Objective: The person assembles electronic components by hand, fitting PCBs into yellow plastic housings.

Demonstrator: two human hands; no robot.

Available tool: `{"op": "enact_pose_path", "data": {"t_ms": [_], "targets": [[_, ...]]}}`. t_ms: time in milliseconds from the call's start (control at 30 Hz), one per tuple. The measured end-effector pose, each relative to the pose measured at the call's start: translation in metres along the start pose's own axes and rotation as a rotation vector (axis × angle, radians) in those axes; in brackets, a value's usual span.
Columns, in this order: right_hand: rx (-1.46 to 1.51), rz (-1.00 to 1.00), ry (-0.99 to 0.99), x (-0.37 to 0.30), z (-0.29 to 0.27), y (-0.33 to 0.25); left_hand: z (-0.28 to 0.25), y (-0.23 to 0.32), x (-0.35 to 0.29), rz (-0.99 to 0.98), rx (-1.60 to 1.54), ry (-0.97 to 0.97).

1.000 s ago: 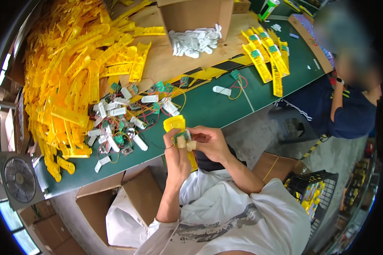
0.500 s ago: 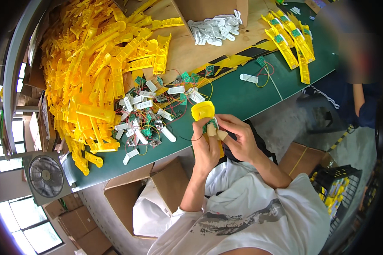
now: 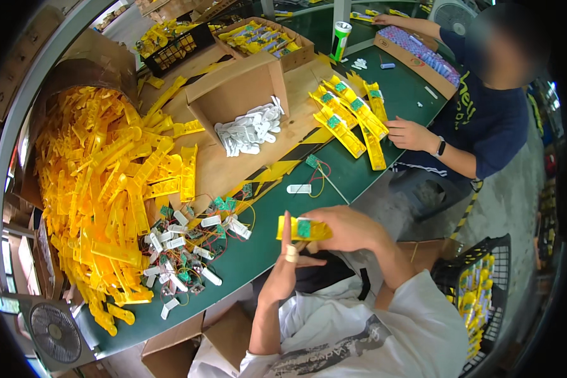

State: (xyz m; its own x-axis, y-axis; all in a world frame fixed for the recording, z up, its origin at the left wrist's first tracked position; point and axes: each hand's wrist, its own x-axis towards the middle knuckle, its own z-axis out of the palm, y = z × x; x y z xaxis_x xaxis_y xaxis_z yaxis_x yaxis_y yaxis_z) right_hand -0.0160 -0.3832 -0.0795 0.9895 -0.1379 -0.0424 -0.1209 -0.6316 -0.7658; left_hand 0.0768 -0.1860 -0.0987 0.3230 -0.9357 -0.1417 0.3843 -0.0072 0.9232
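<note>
My right hand [image 3: 358, 228] is closed round one end of a yellow plastic housing [image 3: 319, 232], held level above the table's near edge. A green circuit board [image 3: 304, 228] sits in the housing. My left hand [image 3: 280, 277] is beside its other end with fingers stretched out. Its upright index finger crosses in front of the housing; whether it presses on it I cannot tell. A pale cover wraps part of one left finger. Left of my hands lies a tangle of wired white pieces [image 3: 175, 242] with green boards. One more wired white piece [image 3: 299, 188] lies apart, beyond my hands.
A large heap of yellow housings [image 3: 107, 208] fills the left side. An open carton [image 3: 233, 82] spills white parts [image 3: 252, 129]. Housings with boards [image 3: 346, 120] lie near a co-worker's hand [image 3: 412, 135]. A black crate [image 3: 498, 283] stands at right, a fan [image 3: 55, 331] at lower left.
The view has tilted up, bringing the co-worker into sight. My hands have moved apart; the left fingers have straightened from their pinch at the board, and the housing has turned from upright to level.
</note>
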Motion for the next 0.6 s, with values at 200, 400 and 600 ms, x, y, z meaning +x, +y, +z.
{"op": "enact_pose_path", "data": {"t_ms": [200,400,600], "targets": [[-0.449,0.047,0.735,0.071,-0.096,0.056,-0.014,-0.014,-0.040,-0.055,0.292,0.033],[-0.687,0.272,0.624,0.113,-0.131,0.131,-0.060,-0.016,-0.082,-0.071,0.204,0.198],[-0.760,0.122,0.815,0.095,-0.076,0.091,-0.169,0.102,0.017,0.240,1.214,0.949]]}}
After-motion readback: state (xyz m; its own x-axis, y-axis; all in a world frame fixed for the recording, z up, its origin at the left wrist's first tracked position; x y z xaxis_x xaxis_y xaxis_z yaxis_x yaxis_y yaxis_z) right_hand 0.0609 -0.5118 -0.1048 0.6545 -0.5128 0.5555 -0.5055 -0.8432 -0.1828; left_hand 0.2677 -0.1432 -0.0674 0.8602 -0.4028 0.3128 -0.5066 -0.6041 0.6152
